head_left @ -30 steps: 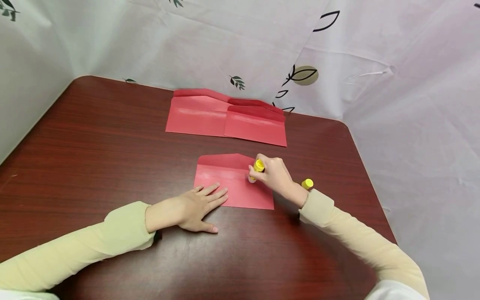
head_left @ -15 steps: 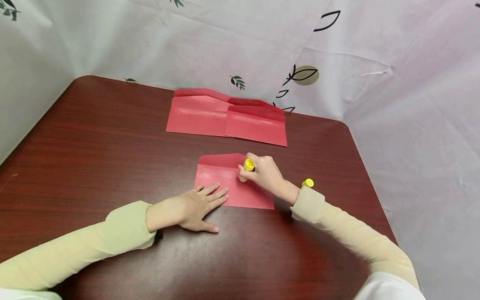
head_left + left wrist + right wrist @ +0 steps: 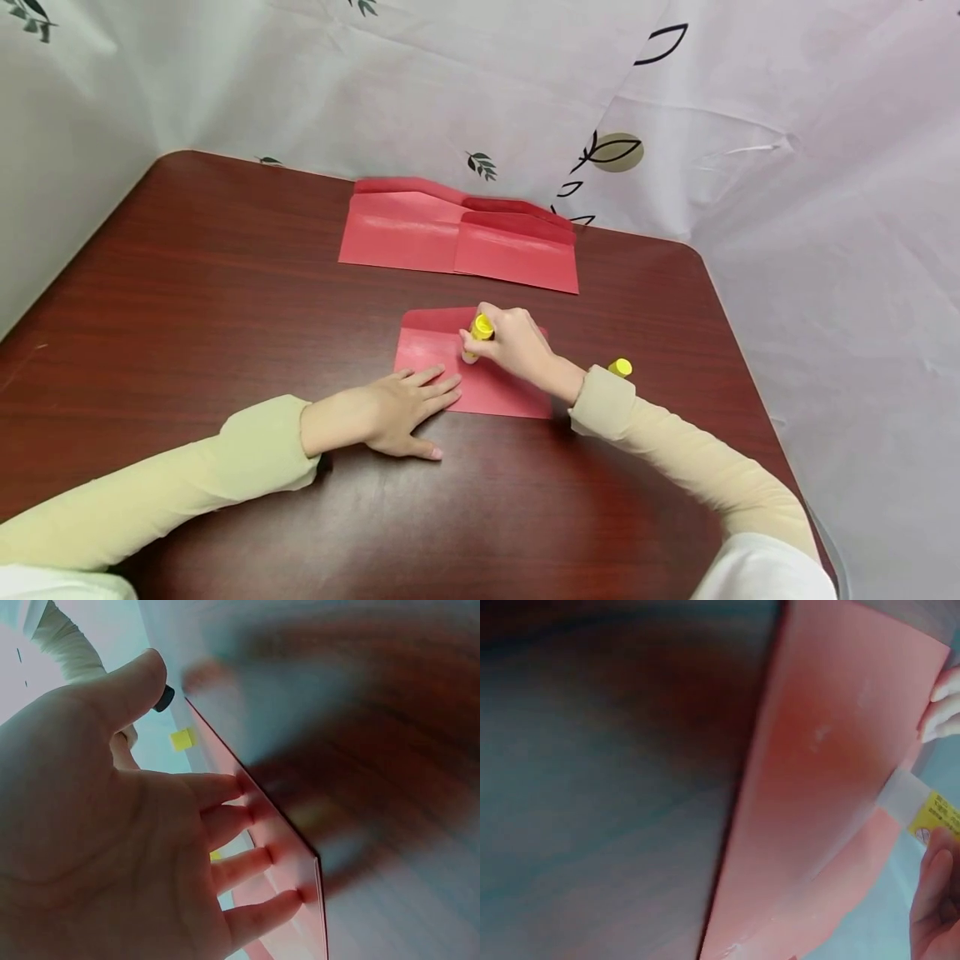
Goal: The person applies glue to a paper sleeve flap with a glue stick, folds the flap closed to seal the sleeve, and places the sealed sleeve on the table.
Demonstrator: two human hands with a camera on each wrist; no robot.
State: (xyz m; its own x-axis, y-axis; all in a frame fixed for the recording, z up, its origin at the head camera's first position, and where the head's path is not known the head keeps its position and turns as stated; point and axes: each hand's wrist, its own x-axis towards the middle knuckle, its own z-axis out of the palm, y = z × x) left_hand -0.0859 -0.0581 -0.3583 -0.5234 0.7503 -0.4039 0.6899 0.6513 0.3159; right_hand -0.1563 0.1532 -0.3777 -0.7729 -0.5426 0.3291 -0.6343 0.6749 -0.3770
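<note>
A red envelope (image 3: 506, 392) lies on the brown table, its flap unfolded toward the far side. My left hand (image 3: 396, 414) rests flat near its lower left corner, fingers spread over the paper. In the left wrist view those fingertips (image 3: 262, 904) touch the envelope. My right hand (image 3: 519, 343) grips a yellow glue stick (image 3: 482, 328), held upright with its white end down on the envelope near the flap fold. The right wrist view shows that white end (image 3: 904, 796) against the red paper; faint shiny marks appear on the sheet.
Two overlapping red envelopes (image 3: 397, 237) with raised flaps lie farther back on the table (image 3: 247, 317). A yellow cap (image 3: 620, 367) stands right of the envelope, partly behind the right sleeve. A white patterned curtain (image 3: 420, 92) surrounds the table's back and sides.
My right hand has slid leftward across the envelope with the glue stick, from near its right side to about its middle. The left hand has stayed in place on the paper.
</note>
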